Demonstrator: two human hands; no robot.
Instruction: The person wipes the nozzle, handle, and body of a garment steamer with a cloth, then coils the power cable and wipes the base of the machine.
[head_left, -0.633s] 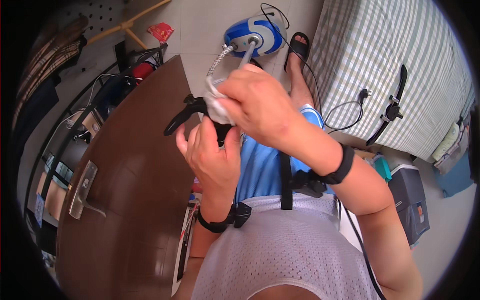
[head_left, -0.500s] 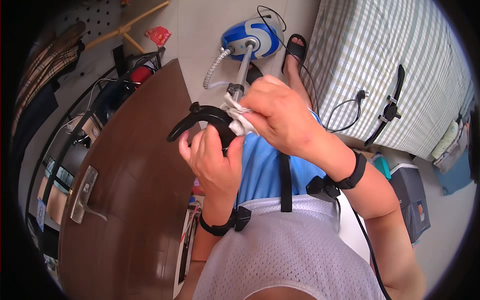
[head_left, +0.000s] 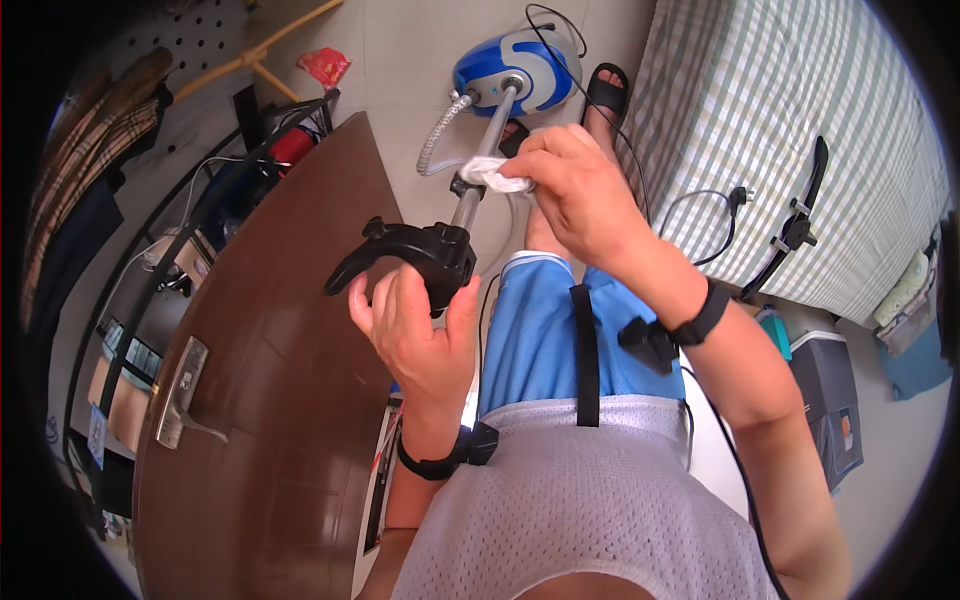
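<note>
White cloth (head_left: 496,176) covers metal pole (head_left: 467,212) (partly hidden).

Checked bedding (head_left: 740,110) and clothes (head_left: 95,165) mark a home.

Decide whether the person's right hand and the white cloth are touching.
Touching: the head view shows the right hand pinching the white cloth at its right end.

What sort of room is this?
Probably a bedroom: there's what looks like a green-and-white checked bed, a brown wood-like door, and brown plaid cloth hanging at the left.
</note>
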